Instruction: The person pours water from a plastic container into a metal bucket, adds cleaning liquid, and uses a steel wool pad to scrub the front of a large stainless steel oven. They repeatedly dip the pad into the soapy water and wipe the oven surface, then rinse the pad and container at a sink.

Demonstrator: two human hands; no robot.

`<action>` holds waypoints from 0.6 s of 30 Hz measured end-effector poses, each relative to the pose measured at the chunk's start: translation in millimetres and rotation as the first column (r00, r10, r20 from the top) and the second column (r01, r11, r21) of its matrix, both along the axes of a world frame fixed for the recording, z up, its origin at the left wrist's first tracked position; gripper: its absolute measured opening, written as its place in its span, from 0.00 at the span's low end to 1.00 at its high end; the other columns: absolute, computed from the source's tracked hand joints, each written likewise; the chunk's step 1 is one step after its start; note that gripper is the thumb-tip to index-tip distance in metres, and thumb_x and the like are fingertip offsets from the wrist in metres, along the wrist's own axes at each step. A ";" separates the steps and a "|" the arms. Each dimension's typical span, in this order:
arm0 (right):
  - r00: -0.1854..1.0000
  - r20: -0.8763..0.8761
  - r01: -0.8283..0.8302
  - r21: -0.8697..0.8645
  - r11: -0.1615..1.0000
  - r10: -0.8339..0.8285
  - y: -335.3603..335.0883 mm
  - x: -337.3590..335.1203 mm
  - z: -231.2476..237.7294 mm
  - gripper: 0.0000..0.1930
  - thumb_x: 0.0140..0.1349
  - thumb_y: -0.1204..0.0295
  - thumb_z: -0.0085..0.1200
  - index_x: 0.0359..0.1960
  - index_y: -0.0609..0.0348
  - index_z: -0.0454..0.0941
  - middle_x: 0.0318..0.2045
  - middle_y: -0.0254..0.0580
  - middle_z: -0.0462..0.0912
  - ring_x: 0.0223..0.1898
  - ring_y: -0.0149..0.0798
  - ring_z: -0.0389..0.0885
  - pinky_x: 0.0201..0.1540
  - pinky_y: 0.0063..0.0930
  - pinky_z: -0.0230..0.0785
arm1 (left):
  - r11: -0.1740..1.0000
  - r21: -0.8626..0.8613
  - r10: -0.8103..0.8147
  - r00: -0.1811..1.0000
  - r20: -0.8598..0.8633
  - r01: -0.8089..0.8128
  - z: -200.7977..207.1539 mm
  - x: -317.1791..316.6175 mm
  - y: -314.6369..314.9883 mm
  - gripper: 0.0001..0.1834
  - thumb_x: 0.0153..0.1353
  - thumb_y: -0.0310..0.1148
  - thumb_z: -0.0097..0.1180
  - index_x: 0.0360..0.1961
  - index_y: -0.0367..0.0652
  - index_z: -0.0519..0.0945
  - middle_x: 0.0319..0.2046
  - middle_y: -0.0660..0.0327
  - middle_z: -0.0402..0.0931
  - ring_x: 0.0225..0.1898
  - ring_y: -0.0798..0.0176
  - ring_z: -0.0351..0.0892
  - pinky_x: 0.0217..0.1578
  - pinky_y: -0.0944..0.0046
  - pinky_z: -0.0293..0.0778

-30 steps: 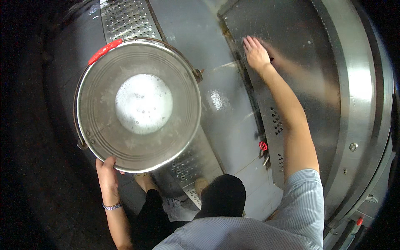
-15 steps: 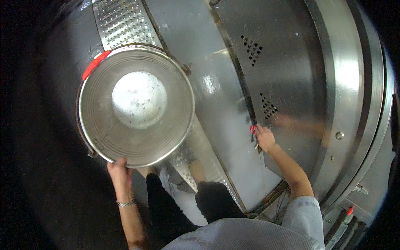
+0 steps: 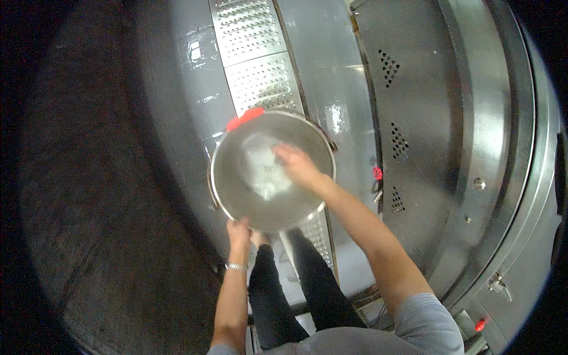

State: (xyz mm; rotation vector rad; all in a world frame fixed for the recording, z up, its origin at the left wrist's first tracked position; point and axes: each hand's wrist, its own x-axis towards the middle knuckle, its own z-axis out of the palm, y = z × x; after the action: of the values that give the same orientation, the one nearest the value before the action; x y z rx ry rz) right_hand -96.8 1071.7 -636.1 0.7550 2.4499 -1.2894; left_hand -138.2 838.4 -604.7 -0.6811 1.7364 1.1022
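A large round metal bucket (image 3: 232, 184) with a wire handle is in front of me, above the floor drain. Its red handle grip (image 3: 245, 119) lies against the far rim. In the bottom is whitish, foamy liquid (image 3: 266, 184), blurred at this moment. My left hand (image 3: 239, 232) grips the near left rim, wearing a metal band at the wrist. Over the bucket's mouth reaches my right hand (image 3: 299, 169), above or inside the bucket; its fingers are smeared by motion, and whether they touch the liquid cannot be told.
A perforated metal drain cover (image 3: 260, 80) runs along the wet grey tiled floor (image 3: 331, 112). On the right stands a steel cabinet (image 3: 426, 130) with vent holes. A small red valve knob (image 3: 377, 173) sits at its lower edge. A dark surface (image 3: 106, 207) fills the left side.
My right hand has left the red knob by the cabinet and moved left over the bucket. The bucket, still held by my left hand, appears lower and farther right in view.
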 end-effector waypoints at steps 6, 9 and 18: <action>0.953 0.304 -0.120 0.324 0.938 0.017 -71.3 43.1 -144.5 0.15 0.53 0.72 0.42 0.42 0.54 0.73 0.50 0.52 0.67 0.48 0.51 0.67 0.52 0.39 0.60 | 0.997 0.076 0.014 1.000 0.016 -0.015 -21.5 38.2 -32.0 0.12 0.51 0.20 0.44 0.38 0.34 0.71 0.31 0.63 0.72 0.25 0.70 0.69 0.23 0.72 0.65; 0.803 0.545 -0.394 0.181 0.901 0.242 -114.9 82.9 -200.0 0.12 0.49 0.72 0.46 0.36 0.59 0.75 0.40 0.49 0.74 0.44 0.49 0.71 0.49 0.38 0.62 | 0.995 0.099 -0.029 0.994 0.103 0.019 -24.1 40.0 -41.3 0.12 0.54 0.23 0.46 0.41 0.36 0.69 0.30 0.63 0.72 0.25 0.71 0.69 0.24 0.73 0.67; 0.961 0.261 -0.094 0.001 0.996 0.091 -67.2 78.2 38.2 0.23 0.41 0.73 0.52 0.44 0.55 0.69 0.46 0.53 0.69 0.49 0.53 0.66 0.52 0.39 0.60 | 0.963 0.115 0.238 0.970 0.049 -0.242 23.5 88.1 -92.1 0.29 0.56 0.26 0.47 0.59 0.38 0.53 0.46 0.54 0.66 0.31 0.65 0.74 0.28 0.71 0.72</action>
State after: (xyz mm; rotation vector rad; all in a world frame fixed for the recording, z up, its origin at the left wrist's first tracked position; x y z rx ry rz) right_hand -18.6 1004.5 -597.9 0.7511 2.2569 -1.0661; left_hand -50.0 746.3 -581.2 -0.8463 1.5717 1.3417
